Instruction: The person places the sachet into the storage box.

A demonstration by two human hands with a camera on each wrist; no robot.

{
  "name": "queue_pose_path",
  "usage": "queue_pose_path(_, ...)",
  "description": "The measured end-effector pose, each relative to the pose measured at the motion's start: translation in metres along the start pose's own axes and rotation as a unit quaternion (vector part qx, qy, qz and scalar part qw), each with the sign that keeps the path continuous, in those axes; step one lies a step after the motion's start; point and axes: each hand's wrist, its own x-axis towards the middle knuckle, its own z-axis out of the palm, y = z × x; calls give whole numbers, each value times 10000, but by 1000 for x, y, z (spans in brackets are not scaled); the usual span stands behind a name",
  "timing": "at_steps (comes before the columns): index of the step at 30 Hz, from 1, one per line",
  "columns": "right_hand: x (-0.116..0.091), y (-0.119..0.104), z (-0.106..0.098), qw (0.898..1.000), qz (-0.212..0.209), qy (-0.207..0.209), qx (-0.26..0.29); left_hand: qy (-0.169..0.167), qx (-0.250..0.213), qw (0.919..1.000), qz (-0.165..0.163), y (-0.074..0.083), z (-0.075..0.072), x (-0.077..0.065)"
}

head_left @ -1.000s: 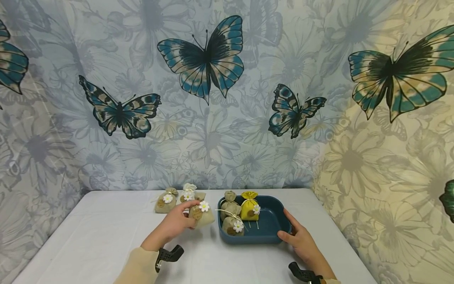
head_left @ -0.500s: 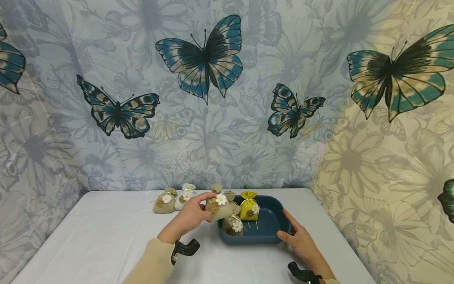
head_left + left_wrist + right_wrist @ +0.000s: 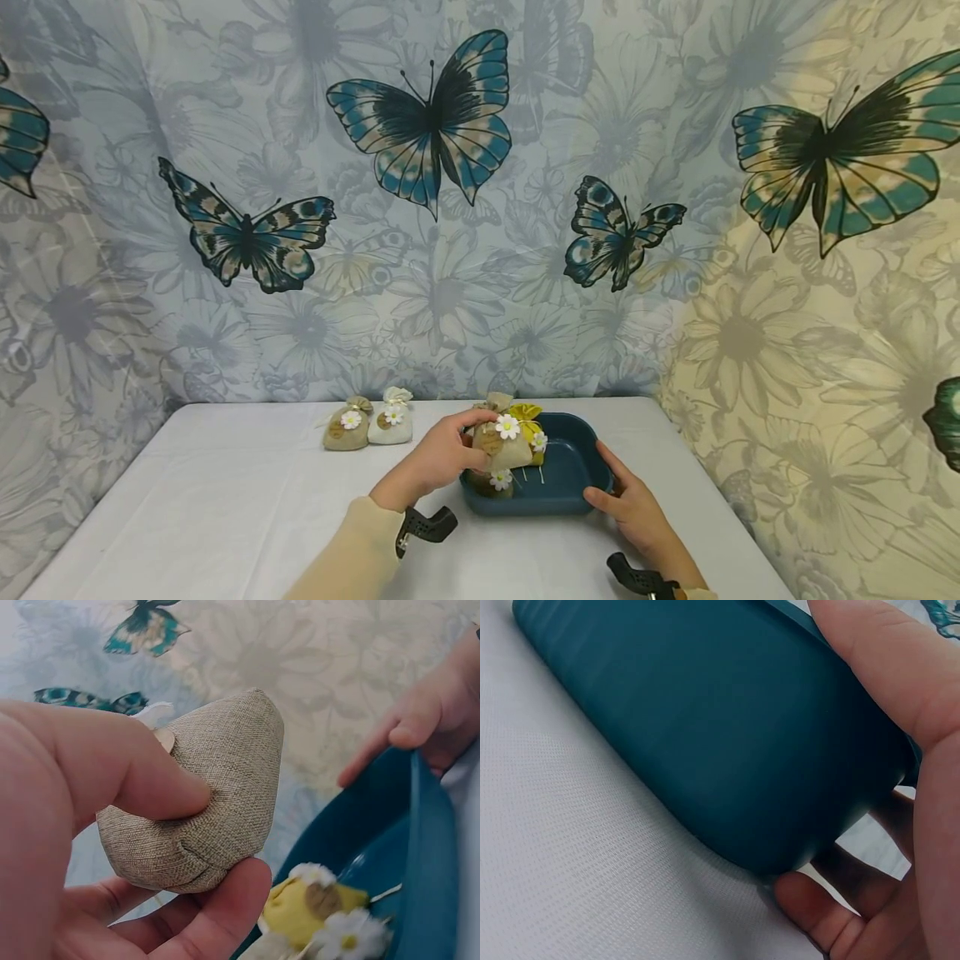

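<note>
In the head view my left hand (image 3: 438,454) pinches a beige drawstring sachet (image 3: 504,444) with a white daisy, over the left part of a blue plastic container (image 3: 570,505). Thumb and fingers press the woven cloth of this sachet (image 3: 225,787) in the left wrist view. Inside the container a yellow sachet (image 3: 536,454) stands partly behind the held one. A beige sachet (image 3: 491,487) sits at the near left, mostly covered. My right hand (image 3: 633,504) grips the container's right end, thumb at the rim, fingers around the outer wall (image 3: 727,735).
Two more sachets, one beige (image 3: 347,427) and one white (image 3: 392,423), stand on the white tablecloth (image 3: 195,500) left of the container. A butterfly-patterned cloth (image 3: 450,333) hangs behind the table.
My left hand has carried the beige sachet rightward from beside the white sachet to over the container. My right hand has stayed at the container's right end.
</note>
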Motion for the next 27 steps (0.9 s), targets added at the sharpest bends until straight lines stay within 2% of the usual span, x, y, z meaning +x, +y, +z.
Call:
queue_pose_path(4,-1,-1,1,10000,-41,24,-84,-130,200,9997,-9,2,16,6)
queue_pose_path(10,-1,-2,1,9999,-20,-6,-125,-334,933,9950,157,-3,30,18)
queue_pose_path(13,-1,-3,-1,9999,11,-29,-135,-326,1278,9911,164,-4,37,26)
queue_pose_path(19,0,-3,-3,9999,78,-44,-125,-322,1641,9858,151,0,52,38)
queue_pose_path(23,1,-3,-2,9999,88,-48,-46,-273,2036,9783,260,-2,62,47)
queue_pose_path(27,0,-2,0,10000,22,-49,9,-233,2411,9700,196,-10,68,53)
